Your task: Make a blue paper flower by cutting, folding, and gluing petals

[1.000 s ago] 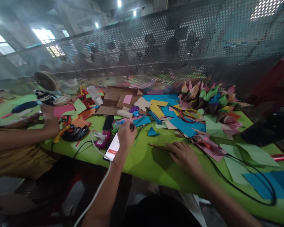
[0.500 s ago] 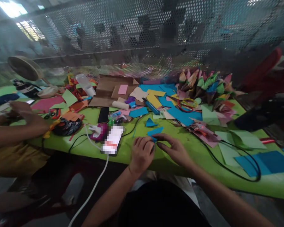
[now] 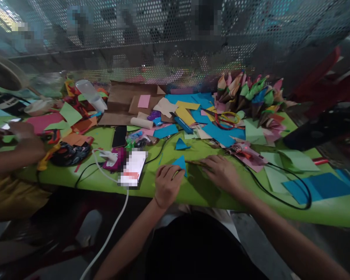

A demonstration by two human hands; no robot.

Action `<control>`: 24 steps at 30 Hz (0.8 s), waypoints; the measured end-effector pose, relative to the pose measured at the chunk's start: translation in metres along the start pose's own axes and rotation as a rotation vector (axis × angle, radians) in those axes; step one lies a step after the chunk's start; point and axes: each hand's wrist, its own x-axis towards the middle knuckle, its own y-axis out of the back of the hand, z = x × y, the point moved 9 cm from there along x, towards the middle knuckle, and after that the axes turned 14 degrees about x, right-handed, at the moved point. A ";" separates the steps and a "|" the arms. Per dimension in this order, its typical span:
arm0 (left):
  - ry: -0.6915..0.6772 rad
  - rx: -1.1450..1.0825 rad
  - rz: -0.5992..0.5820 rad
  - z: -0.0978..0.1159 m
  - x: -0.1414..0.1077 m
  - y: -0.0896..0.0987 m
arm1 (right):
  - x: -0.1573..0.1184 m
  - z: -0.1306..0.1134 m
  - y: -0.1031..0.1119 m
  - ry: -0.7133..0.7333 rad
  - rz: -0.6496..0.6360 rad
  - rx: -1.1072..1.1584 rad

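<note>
My left hand (image 3: 167, 186) is closed on a small blue paper piece (image 3: 181, 162), whose pointed corner sticks up past the fingers. To its right, my right hand (image 3: 223, 173) rests low over the table with its fingers round a slim, pointed, brownish tool (image 3: 195, 162). The tool's tip points left toward the blue paper; its kind is not clear. Just beyond the hands lies a folded blue paper scrap (image 3: 181, 144), apart from both.
A phone (image 3: 132, 169) with a white cable lies left of my hands. A glue gun (image 3: 246, 149) with a black cord sits at the right. Paper cones (image 3: 251, 93), scissors (image 3: 226, 121) and a blue pen (image 3: 183, 123) lie farther back. A co-worker's arm (image 3: 17, 149) is at left.
My right hand has moved away from my left, and the slim tool now shows in it. The blue paper now stands as a triangle in my left hand. The camera view has shifted slightly.
</note>
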 end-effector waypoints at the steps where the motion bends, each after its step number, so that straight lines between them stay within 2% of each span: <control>1: 0.003 0.006 -0.010 0.001 0.000 -0.002 | -0.001 0.001 -0.002 0.015 -0.019 -0.073; 6: -0.050 0.008 -0.157 0.013 -0.001 -0.021 | -0.007 0.007 -0.003 0.040 -0.016 -0.216; 10: -0.125 -0.019 -0.275 0.026 -0.003 -0.035 | -0.019 0.011 0.018 0.057 0.060 -0.270; 14: -0.133 -0.053 -0.321 0.030 -0.001 -0.042 | -0.026 0.009 0.036 0.056 0.145 -0.213; 19: -0.075 -0.114 -0.358 0.025 -0.001 -0.042 | -0.013 -0.010 0.020 0.088 0.087 -0.030; 24: -0.027 -0.105 -0.246 0.012 0.000 -0.021 | -0.002 -0.023 -0.002 0.141 0.031 -0.011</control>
